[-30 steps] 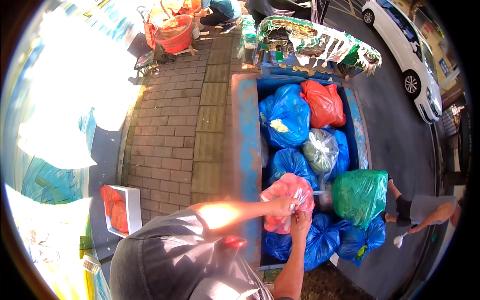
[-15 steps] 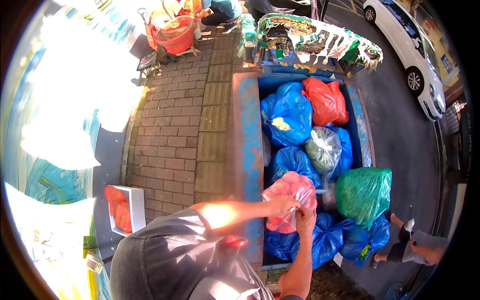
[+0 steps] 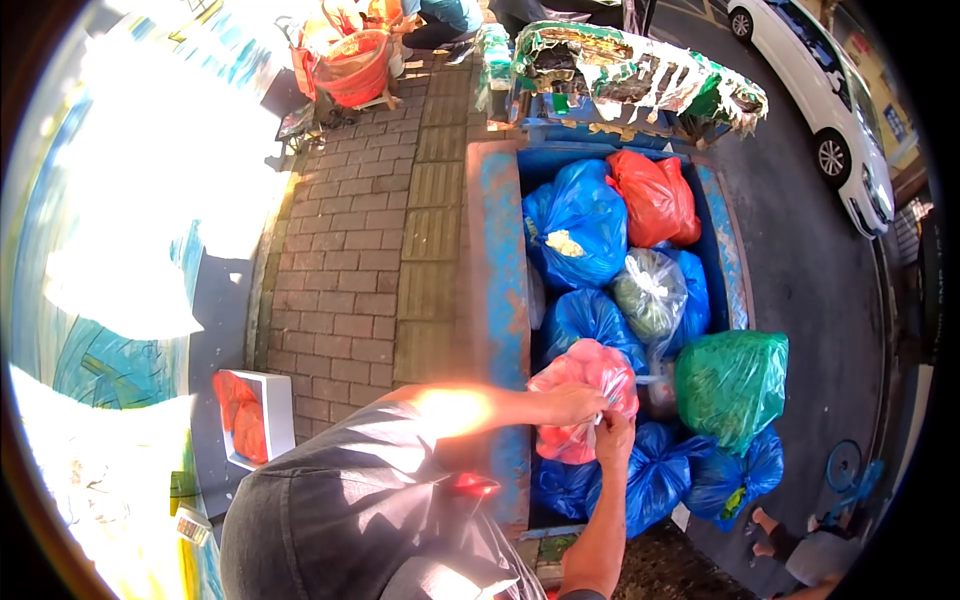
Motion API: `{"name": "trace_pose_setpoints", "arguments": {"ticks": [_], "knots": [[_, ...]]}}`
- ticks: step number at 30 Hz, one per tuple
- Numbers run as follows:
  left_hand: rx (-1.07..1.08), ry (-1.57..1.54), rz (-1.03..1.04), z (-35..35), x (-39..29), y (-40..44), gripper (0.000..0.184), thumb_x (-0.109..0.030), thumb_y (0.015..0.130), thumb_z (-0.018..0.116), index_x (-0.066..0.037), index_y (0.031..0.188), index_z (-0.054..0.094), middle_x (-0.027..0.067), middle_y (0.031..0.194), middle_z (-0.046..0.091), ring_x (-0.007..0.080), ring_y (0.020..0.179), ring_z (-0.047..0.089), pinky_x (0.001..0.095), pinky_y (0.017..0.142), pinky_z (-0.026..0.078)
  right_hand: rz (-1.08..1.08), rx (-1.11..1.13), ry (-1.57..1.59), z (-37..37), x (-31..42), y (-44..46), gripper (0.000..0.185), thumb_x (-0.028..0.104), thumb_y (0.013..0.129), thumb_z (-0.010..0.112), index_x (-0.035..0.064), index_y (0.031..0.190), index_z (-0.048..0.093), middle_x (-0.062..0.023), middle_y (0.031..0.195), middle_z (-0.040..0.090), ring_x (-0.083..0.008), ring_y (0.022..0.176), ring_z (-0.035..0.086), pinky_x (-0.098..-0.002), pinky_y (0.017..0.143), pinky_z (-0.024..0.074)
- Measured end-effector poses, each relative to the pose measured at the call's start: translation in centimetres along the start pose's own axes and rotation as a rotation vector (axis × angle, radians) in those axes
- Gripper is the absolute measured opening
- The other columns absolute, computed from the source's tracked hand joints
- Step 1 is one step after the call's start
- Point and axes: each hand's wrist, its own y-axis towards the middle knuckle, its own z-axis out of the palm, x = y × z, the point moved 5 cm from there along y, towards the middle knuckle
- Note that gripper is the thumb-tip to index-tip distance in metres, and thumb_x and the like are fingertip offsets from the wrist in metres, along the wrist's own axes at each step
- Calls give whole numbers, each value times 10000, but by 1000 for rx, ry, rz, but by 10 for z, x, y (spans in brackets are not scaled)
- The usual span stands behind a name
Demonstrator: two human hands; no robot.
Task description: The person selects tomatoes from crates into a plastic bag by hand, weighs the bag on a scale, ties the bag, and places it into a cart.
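Observation:
Over the blue cart, my left hand (image 3: 574, 403) and my right hand (image 3: 614, 438) meet at the gathered neck of a translucent pinkish-red plastic bag (image 3: 571, 447). Fingers of both hands are pinched on the twisted plastic. The bag bulges with rounded contents that I cannot make out, and it rests among other filled bags. A blue bag (image 3: 655, 478) lies just below my right hand, and another blue bag (image 3: 592, 322) sits above the pinkish one. To the right is a large green bag (image 3: 733, 385); a clear bag with green contents (image 3: 650, 298) lies higher up.
The rusty blue cart (image 3: 497, 270) stands beside a brick pavement (image 3: 337, 290). A red bag (image 3: 655, 198) lies at its far end. A white car (image 3: 836, 110) is on the road. A passer-by (image 3: 815, 550) and a bicycle (image 3: 846, 468) are at lower right. Left stands a white box (image 3: 279, 415).
My hands stay at the bag's neck, with the fingers slightly shifted. The passer-by at lower right has moved further down in view, and a blue bicycle now shows there.

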Motion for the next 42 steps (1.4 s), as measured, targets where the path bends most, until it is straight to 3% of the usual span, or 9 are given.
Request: {"name": "trace_pose_setpoints", "arguments": {"ticks": [5,11,16,22,26,37,42], "knots": [[-107,128,-45,-4,-8,1,177,-193,832,620,-64,952,610,135,845,661,313,853,668,459,701,526,44,8,-66,3,-5,-2,164,131,818,609,-5,869,687,-197,782,675,-385,755,648,-550,1002,382],[-315,23,-65,2,-8,-7,124,-161,817,621,-83,914,622,126,830,640,313,846,636,436,710,504,162,127,129,1,-23,-7,220,128,829,598,-15,964,698,-227,883,700,-367,860,684,-441,967,446],[-378,-190,-215,14,-2,-9,98,-124,804,607,-67,882,625,141,829,627,324,832,621,446,737,489,201,140,112,1,-19,-4,214,117,834,594,-4,974,703,-198,882,713,-322,861,694,-446,1062,376],[-427,-45,22,4,-9,-15,130,-115,760,632,-72,883,638,108,830,629,303,852,619,409,755,503,191,129,81,-3,-8,-2,183,141,848,617,10,952,692,-163,849,712,-333,861,685,-556,1129,253],[-303,24,47,2,-5,-12,155,-137,751,645,-74,893,649,104,841,638,296,834,633,406,740,516,120,79,-12,8,-13,-4,125,148,836,642,25,857,654,-143,758,672,-346,794,663,-656,1123,167],[-7,-95,74,5,11,-2,163,-166,805,599,-46,890,668,148,798,672,354,773,663,474,676,520,70,-75,-113,16,-9,-11,62,93,834,612,34,834,630,-109,715,623,-318,723,625,-684,1115,143],[-13,-6,-8,9,10,0,151,-162,814,596,-61,897,671,152,807,668,342,786,666,474,686,522,65,-68,-59,12,-6,-12,64,85,839,615,34,802,609,-116,724,614,-338,776,621,-678,1117,150]]}}
